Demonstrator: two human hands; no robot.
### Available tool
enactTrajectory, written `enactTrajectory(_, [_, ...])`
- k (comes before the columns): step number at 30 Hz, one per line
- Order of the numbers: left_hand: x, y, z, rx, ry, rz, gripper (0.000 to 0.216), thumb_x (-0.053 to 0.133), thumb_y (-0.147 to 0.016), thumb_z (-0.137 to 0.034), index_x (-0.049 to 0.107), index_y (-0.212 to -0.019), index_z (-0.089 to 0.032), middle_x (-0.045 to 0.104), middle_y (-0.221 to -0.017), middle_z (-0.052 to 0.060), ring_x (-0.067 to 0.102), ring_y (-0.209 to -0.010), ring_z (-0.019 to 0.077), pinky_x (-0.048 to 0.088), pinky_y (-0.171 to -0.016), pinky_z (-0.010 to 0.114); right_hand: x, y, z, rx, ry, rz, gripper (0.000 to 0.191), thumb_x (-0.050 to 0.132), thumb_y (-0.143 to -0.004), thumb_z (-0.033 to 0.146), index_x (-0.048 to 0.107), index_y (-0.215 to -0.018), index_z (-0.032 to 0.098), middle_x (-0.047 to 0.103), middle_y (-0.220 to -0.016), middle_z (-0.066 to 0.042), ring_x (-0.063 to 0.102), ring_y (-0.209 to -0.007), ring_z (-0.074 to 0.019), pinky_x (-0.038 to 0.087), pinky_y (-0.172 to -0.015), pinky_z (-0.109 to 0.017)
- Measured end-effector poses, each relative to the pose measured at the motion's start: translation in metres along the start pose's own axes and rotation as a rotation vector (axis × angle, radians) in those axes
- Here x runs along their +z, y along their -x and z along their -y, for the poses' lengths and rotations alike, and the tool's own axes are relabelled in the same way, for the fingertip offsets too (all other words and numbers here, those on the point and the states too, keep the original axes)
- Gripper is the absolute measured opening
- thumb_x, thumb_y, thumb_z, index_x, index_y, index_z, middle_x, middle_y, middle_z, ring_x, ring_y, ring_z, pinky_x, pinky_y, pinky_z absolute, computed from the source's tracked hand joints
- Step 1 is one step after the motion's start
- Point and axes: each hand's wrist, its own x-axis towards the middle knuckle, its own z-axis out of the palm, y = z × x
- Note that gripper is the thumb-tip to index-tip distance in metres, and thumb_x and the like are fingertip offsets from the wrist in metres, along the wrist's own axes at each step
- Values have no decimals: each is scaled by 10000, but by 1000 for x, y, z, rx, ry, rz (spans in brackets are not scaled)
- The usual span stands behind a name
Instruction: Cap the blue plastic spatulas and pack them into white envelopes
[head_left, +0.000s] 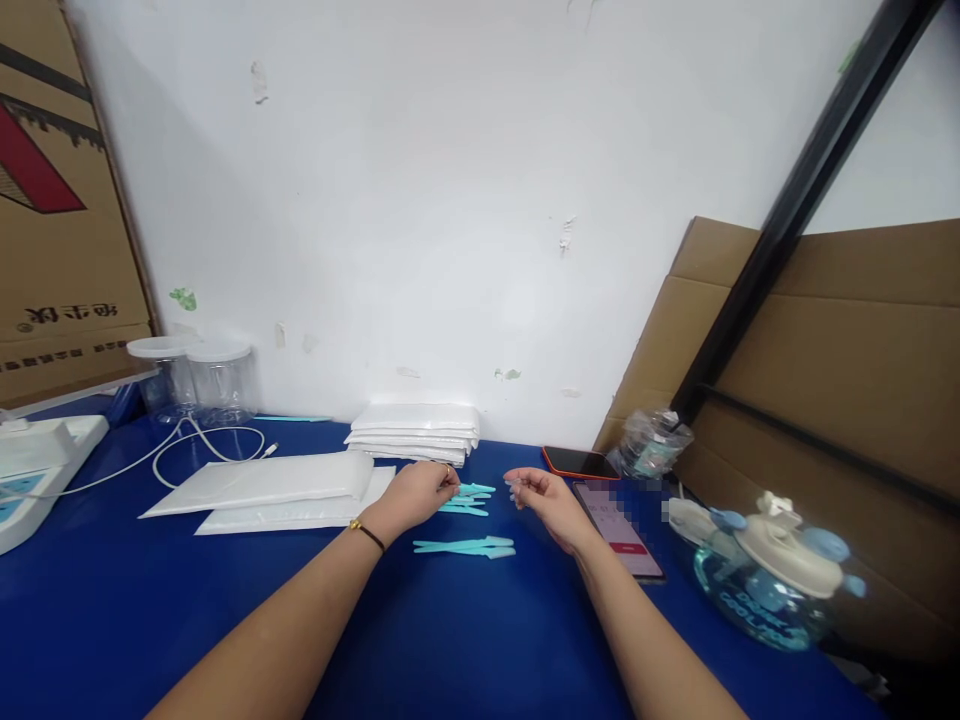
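Observation:
Fingers pinched, my left hand (424,492) is at the handle ends of several slim teal eyebrow razors (471,508). It seems to grip one of them, though the fingers partly hide the contact. To the right, my right hand (549,505) is closed at the fingertips on a small clear plastic piece (514,488), too small to make out fully. Between my forearms, nearer me, a few more teal razors (465,547) lie crossed on the blue table (450,640). The two hands are apart.
White padded envelopes (277,483) lie left, with a stack (412,430) against the wall. Two clear jars (221,380), a white cable (180,440) and a power strip (52,470) stand farther left. On the right are two phones (626,535), a wrapped item (652,445) and a drink bottle (776,580).

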Motion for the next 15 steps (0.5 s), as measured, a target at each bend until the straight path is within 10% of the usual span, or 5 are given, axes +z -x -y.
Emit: enactTrajectory(15, [1,-1,1,6,-3,0,214,460,-794,-291,656,-844,-222,673,-867,23,583,-759,162,373,-616,227,-5,2,0,-154,447,105,295,488,-853,353,662,-1042,209,541,-785,-20,536,-629,-117,439,-615,-248])
